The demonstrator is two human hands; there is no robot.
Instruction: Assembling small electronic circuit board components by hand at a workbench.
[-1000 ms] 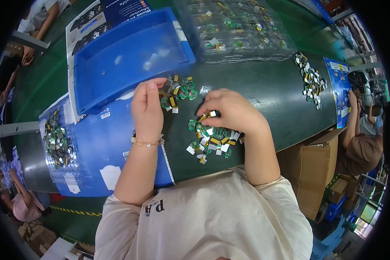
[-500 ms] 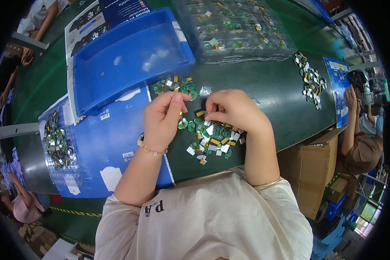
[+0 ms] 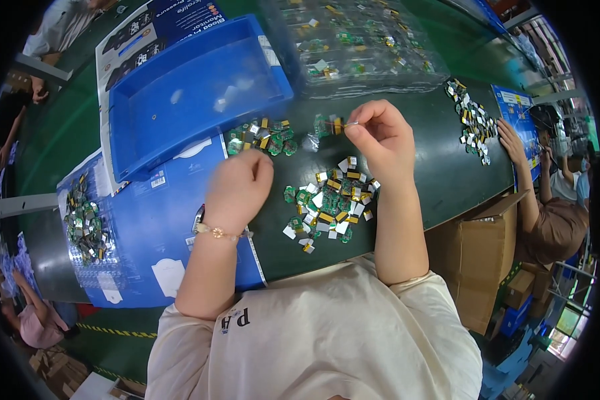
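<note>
My right hand [image 3: 382,139] is raised over the table, thumb and fingertips pinched on a small circuit board [image 3: 322,125] with a yellow-and-black part, which sticks out to the left. Blurred by motion, my left hand [image 3: 240,187] has its fingers curled in beside a cluster of similar boards [image 3: 263,137]; what is in them, if anything, is hidden. Between my forearms lies a larger pile of circuit boards [image 3: 330,207], green with white, silver and yellow pieces. A small clear plastic scrap [image 3: 311,142] rests just below the held board.
A blue plastic bin [image 3: 197,100] stands at the far left, on printed blue sheets [image 3: 173,227]. Stacked clear trays of boards [image 3: 367,50] sit at the back. More boards lie far left [image 3: 87,223] and right [image 3: 473,123]. A cardboard box [image 3: 473,260] and a co-worker's arm [image 3: 523,163] are at the right.
My right hand has risen away from the pile, up and to the right, with the circuit board now showing at its fingertips. My left hand has shifted down and left, its fingers turned under.
</note>
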